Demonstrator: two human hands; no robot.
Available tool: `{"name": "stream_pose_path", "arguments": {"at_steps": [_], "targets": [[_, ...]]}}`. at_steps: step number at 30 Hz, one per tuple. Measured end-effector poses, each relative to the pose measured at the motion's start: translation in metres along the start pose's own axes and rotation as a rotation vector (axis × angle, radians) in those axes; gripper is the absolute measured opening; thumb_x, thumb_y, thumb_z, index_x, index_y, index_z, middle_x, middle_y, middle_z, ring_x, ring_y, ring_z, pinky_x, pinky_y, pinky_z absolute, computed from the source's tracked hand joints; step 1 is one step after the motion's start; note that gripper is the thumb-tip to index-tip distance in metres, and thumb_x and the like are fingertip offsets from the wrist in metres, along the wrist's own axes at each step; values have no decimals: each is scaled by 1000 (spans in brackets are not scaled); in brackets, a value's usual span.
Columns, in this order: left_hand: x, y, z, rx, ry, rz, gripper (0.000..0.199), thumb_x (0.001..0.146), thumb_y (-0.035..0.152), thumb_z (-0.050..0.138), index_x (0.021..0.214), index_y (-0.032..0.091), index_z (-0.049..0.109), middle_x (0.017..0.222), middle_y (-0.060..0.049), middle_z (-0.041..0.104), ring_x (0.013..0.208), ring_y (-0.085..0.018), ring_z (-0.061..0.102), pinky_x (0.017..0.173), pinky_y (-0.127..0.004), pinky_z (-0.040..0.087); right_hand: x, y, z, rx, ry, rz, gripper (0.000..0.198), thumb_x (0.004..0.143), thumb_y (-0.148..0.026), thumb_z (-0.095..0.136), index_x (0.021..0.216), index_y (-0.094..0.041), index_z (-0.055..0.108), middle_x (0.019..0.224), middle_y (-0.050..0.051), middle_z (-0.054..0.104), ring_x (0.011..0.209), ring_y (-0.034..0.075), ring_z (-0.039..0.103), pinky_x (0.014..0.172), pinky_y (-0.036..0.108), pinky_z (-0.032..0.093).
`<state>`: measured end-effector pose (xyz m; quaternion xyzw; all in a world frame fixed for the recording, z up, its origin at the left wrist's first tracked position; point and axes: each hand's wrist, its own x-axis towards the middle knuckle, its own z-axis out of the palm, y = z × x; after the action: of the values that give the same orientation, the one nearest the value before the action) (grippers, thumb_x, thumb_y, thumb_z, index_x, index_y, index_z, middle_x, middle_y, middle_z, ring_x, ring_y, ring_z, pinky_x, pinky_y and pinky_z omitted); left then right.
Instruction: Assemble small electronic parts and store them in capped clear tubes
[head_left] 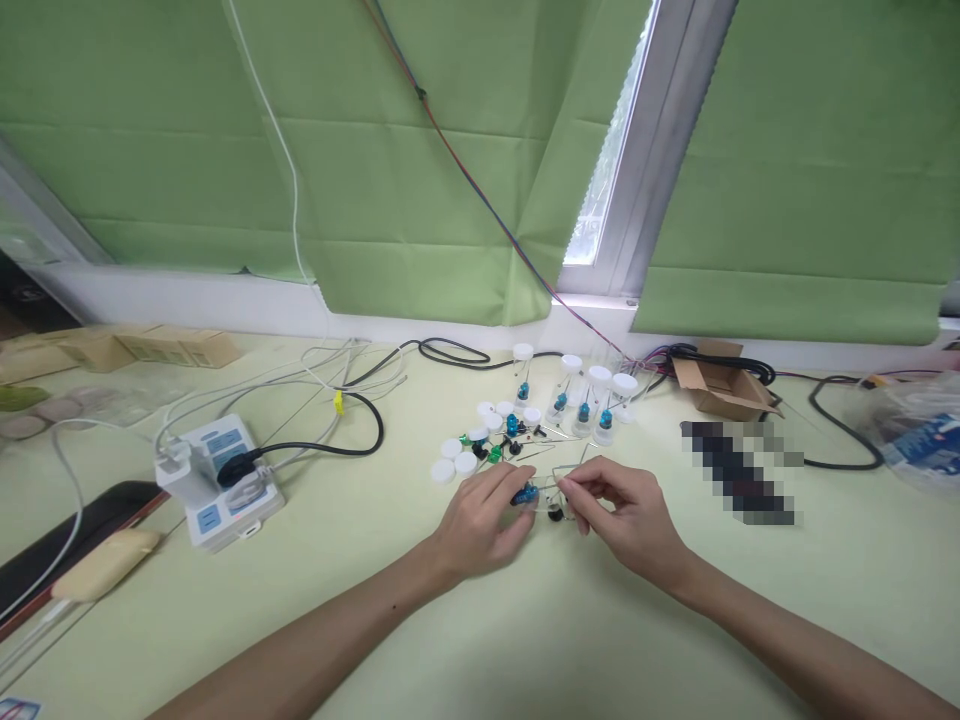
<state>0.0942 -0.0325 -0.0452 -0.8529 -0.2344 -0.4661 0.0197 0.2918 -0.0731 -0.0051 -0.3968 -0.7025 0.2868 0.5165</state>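
Bare arms point(322, 630), both mine, reach over the pale tabletop point(810, 590). My left hand point(484, 522) has its fingers curled around a clear piece point(544, 506) with a blue bit point(527, 494), and a small black bit point(555, 513) sits beside it. The fingers of my right hand point(628, 512) look pinched on a thin bent wire point(568, 467), just by the clear piece. Past my hands lie loose green bits point(495, 454), black bits point(515, 448) and white caps point(466, 463), which I think are left to use. Farther back stand four see-through things point(583, 412) with white tops point(571, 363); they look done. So I guess I'm partway, with this one not finished. An open brown box point(726, 400) and green blinds point(435, 200) come last.
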Motion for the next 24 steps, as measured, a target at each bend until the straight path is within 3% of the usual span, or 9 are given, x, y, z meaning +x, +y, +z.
{"name": "stream_pose_path", "arguments": {"at_steps": [9,24], "targets": [[0,1,0,-14,-9,9,36,83,10,58,119,14,53,87,-10,67,76,-20,63,66,-30,53,-1,0,2,-77,-2,-54,17,93,-24,60,79,-15,66,60,0,60,45,11,55,49,24,46],[0,0,0,-22,-35,-8,36,83,10,57,119,14,53,87,-9,67,76,-20,62,64,-31,53,0,3,1,-109,-14,-22,14,91,-28,62,82,-18,63,62,0,60,51,12,54,51,24,46]]}}
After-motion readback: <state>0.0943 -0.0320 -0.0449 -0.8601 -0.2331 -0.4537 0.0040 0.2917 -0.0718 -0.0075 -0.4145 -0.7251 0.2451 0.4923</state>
